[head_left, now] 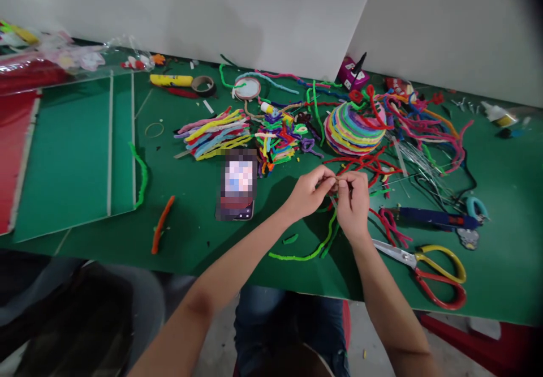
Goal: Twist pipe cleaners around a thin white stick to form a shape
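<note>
My left hand [313, 191] and my right hand [354, 202] meet above the green table, fingertips pinched together. Between them is a small brown piece, apparently a pipe cleaner [337, 179], mostly covered by the fingers. Red pipe cleaners [365, 165] lie just beyond my fingers, and a long bright green pipe cleaner [311, 257] curves below my left hand. A basket-like round form wound in colourful pipe cleaners [355, 131] stands behind my right hand. Scissors with one yellow and one red handle [418, 261] lie beside my right forearm.
A phone [236, 211] lies left of my hands, below a bundle of pipe cleaners [218, 133] and a pile of short pieces [275, 139]. To the right are a dark blue glue-gun-like tool [432, 217] and clear sticks [418, 159]. Black tape [203, 86] sits further back.
</note>
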A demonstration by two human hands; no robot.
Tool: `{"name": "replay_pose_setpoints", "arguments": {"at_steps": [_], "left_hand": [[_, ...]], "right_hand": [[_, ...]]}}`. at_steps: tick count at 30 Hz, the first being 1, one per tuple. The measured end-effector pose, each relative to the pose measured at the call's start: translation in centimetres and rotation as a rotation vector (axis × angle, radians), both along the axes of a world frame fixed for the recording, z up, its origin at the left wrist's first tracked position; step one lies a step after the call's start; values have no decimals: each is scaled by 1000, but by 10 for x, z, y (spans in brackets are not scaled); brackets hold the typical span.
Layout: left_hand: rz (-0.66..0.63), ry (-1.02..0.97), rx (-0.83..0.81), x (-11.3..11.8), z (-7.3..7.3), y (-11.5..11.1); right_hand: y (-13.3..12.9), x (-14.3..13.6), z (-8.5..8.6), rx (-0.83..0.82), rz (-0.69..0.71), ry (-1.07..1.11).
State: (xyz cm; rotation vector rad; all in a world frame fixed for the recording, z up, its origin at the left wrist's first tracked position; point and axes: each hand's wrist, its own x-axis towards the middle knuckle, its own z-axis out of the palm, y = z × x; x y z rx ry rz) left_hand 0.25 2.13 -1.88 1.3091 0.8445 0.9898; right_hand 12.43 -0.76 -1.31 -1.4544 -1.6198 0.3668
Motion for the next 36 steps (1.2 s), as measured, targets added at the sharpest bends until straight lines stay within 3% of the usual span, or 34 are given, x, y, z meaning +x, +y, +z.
{"name": "replay_pose_setpoints", "arguments": {"at_steps": [4,9,11,17,22,27,30,32,36], "left_hand": [[17,-119,-157,4,0,-3],[130,129,111,-2,8,-5],[123,137,117,-3,9,-5],[89,-115,-124,-3,4,2],[107,-266,-212,-9,5,10],[35,-367,-252,-15,7,12],[-2,-427,-277,-15,11,8],[-2,-432,-291,-14,14,5],[-48,-384,-351,-16,14,6]], "right_hand": [[1,2,0,-2,-12,52],[4,7,-2,-86,-65,187],[5,10,-1,-95,-49,171],[5,12,6,-53,20,170],[2,10,7,-49,-70,221],[3,10,5,-69,-116,282],[2,11,4,-49,-45,335],[0,11,5,-53,84,363],[-2,10,6,-159,242,407]]}}
